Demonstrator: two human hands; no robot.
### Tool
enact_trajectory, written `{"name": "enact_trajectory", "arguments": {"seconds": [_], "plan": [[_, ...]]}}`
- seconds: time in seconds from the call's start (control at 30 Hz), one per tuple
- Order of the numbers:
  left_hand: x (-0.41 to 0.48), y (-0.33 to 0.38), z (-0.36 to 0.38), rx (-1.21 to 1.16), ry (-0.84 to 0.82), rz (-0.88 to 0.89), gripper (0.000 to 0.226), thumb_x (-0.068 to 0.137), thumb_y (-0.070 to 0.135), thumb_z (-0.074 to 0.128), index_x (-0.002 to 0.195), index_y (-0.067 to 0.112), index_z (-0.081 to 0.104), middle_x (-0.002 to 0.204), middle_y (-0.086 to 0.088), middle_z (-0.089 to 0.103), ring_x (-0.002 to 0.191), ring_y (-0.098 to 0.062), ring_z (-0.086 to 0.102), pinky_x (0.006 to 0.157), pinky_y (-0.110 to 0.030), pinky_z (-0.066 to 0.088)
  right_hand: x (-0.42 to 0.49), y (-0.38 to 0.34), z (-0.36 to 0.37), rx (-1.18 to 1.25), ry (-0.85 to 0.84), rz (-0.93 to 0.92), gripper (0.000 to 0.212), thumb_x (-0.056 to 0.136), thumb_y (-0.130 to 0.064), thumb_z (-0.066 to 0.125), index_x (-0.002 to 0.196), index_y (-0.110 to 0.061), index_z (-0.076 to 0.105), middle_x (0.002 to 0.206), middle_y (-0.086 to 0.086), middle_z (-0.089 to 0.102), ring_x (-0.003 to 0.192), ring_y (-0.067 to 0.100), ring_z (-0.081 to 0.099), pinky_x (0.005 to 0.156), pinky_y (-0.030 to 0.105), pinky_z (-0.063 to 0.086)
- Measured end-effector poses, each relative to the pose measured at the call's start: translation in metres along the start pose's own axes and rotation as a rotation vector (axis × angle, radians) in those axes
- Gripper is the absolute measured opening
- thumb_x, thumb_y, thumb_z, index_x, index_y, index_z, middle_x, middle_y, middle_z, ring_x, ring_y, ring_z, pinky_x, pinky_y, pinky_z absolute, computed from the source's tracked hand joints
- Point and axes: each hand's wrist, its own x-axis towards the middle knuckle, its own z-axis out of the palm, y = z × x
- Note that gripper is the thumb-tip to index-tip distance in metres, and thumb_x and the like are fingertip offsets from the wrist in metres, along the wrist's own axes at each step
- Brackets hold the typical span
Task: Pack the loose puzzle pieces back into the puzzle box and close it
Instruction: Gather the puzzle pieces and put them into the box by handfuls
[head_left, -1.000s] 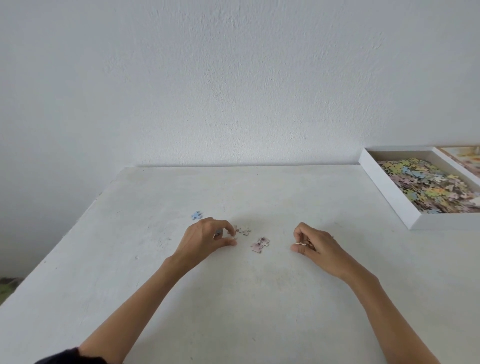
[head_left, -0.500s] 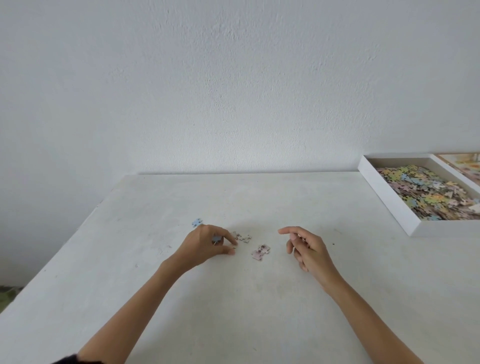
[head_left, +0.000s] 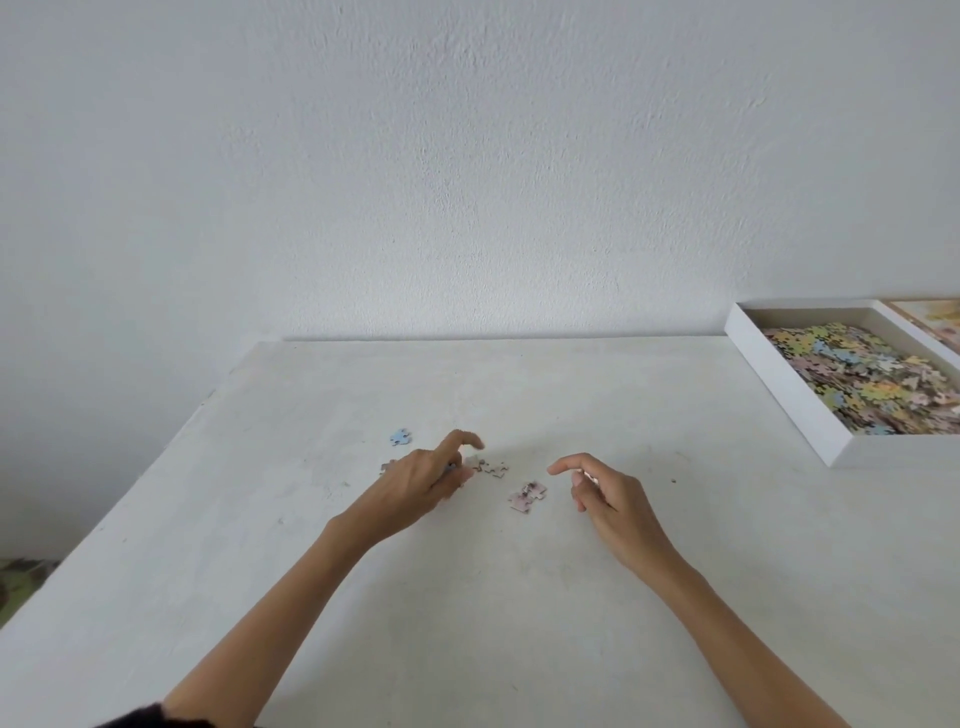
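I am looking down at a white worktop (head_left: 467, 597) that is standing against a white wall (head_left: 467, 182). My left hand (head_left: 421, 483) is showing near the middle. Its pointing finger is sticking up. Its grip is pinching a small dark piece (head_left: 452, 464) between the thumb and the curled fingers. My right hand (head_left: 610, 501) is showing just to the right. Its pointing finger is reaching left, and its grip is curling around a white piece (head_left: 589, 475).

Loose pieces are lying on the worktop. A light blue piece (head_left: 400, 436) is lying just past the left hand, a little to its left. A hidden piece (head_left: 385, 466) is peeking out at that hand's left side. Some pale joined pieces (head_left: 491, 466) are lying right by the left thumb. Some pink joined pieces (head_left: 527, 496) are lying between the two hands, touching neither.

The puzzle box (head_left: 789, 387) is sitting open at the far right, well apart from both hands. A pile of pieces (head_left: 862, 379) is filling it. A flat picture thing (head_left: 930, 314) is lying beside the box, partly out of view.
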Motion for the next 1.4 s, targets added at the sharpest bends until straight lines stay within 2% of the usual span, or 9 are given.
{"name": "enact_trajectory", "arguments": {"seconds": [0.27, 0.37, 0.47, 0.67, 0.8, 0.97, 1.13, 1.3, 1.4], "plan": [[-0.003, 0.008, 0.0, -0.206, 0.128, -0.079, 0.029, 0.1, 0.012, 0.03, 0.075, 0.017, 0.043, 0.066, 0.007, 0.043, 0.055, -0.002, 0.039, 0.055, -0.014, 0.032, 0.005, -0.013, 0.004, -0.43, -0.122, -0.096, 0.033, 0.091, -0.033, 0.051, 0.123, -0.035, 0.053, 0.064, -0.01, 0.043, 0.062, 0.003, 0.047, 0.058, 0.017, 0.035], [-0.001, 0.008, 0.004, -0.242, 0.165, -0.135, 0.033, 0.099, 0.02, 0.035, 0.067, 0.014, 0.033, 0.059, 0.006, 0.032, 0.053, -0.007, 0.025, 0.053, -0.022, 0.024, 0.01, -0.017, 0.006, -0.445, -0.133, -0.079, 0.024, 0.091, -0.035, 0.052, 0.114, -0.035, 0.06, 0.079, -0.006, 0.057, 0.073, 0.012, 0.054, 0.063, 0.023, 0.036], [0.005, 0.007, 0.008, -0.05, 0.227, -0.206, 0.04, 0.093, 0.038, 0.047, 0.063, 0.016, 0.034, 0.051, 0.006, 0.026, 0.05, -0.012, 0.022, 0.05, -0.024, 0.021, 0.012, -0.015, 0.004, -0.402, -0.131, -0.082, 0.013, 0.086, -0.037, 0.058, 0.097, -0.03, 0.059, 0.058, -0.006, 0.047, 0.053, 0.007, 0.041, 0.054, 0.02, 0.032], [0.012, 0.002, 0.005, 0.093, 0.235, -0.208, 0.021, 0.095, 0.034, 0.046, 0.096, 0.019, 0.061, 0.049, 0.009, 0.042, 0.042, -0.006, 0.041, 0.048, -0.018, 0.027, 0.009, -0.008, 0.001, -0.422, -0.164, -0.098, 0.016, 0.094, -0.032, 0.044, 0.086, -0.022, 0.034, 0.052, -0.004, 0.038, 0.049, 0.012, 0.035, 0.053, 0.022, 0.03], [0.014, -0.001, 0.003, 0.167, 0.159, -0.21, 0.034, 0.093, 0.038, 0.048, 0.125, 0.026, 0.052, 0.065, 0.004, 0.052, 0.048, -0.006, 0.041, 0.065, -0.028, 0.043, 0.009, -0.007, -0.003, 0.16, -0.092, 0.023, 0.009, 0.096, -0.014, 0.041, 0.095, -0.021, 0.045, 0.062, -0.002, 0.057, 0.048, 0.014, 0.038, 0.048, 0.021, 0.031], [0.015, -0.006, 0.007, 0.099, 0.122, -0.221, 0.036, 0.086, 0.041, 0.059, 0.121, 0.031, 0.06, 0.095, 0.002, 0.066, 0.079, -0.011, 0.053, 0.057, -0.009, 0.031, 0.011, -0.011, -0.002, 0.537, -0.036, 0.188, 0.037, 0.089, 0.007, 0.033, 0.09, -0.013, 0.064, 0.065, 0.0, 0.057, 0.049, 0.01, 0.044, 0.039, 0.02, 0.03], [0.017, -0.005, 0.006, 0.096, 0.174, -0.189, 0.021, 0.083, 0.036, 0.064, 0.102, 0.027, 0.068, 0.073, 0.011, 0.06, 0.065, -0.006, 0.046, 0.055, -0.015, 0.031, 0.012, -0.014, 0.005, 0.491, 0.029, 0.235, 0.028, 0.071, -0.009, 0.038, 0.056, -0.015, 0.061, 0.054, -0.001, 0.04, 0.042, 0.008, 0.024, 0.041, 0.02, 0.015], [0.026, -0.007, -0.003, 0.055, 0.044, -0.204, 0.018, 0.081, 0.032, 0.068, 0.093, 0.019, 0.065, 0.05, 0.01, 0.043, 0.047, -0.004, 0.044, 0.047, -0.016, 0.027, 0.01, -0.014, 0.012, 0.136, 0.012, 0.029, 0.004, 0.081, -0.023, 0.066, 0.078, -0.023, 0.069, 0.052, -0.008, 0.041, 0.049, 0.006, 0.032, 0.049, 0.017, 0.026], [0.032, -0.007, -0.01, 0.008, -0.049, -0.229, 0.019, 0.078, 0.032, 0.071, 0.089, 0.017, 0.065, 0.053, 0.013, 0.046, 0.044, 0.0, 0.044, 0.046, -0.014, 0.03, 0.008, -0.013, 0.019, -0.139, -0.069, -0.041, 0.022, 0.072, -0.038, 0.074, 0.092, -0.032, 0.068, 0.054, -0.008, 0.038, 0.05, 0.007, 0.038, 0.053, 0.018, 0.03]]}}
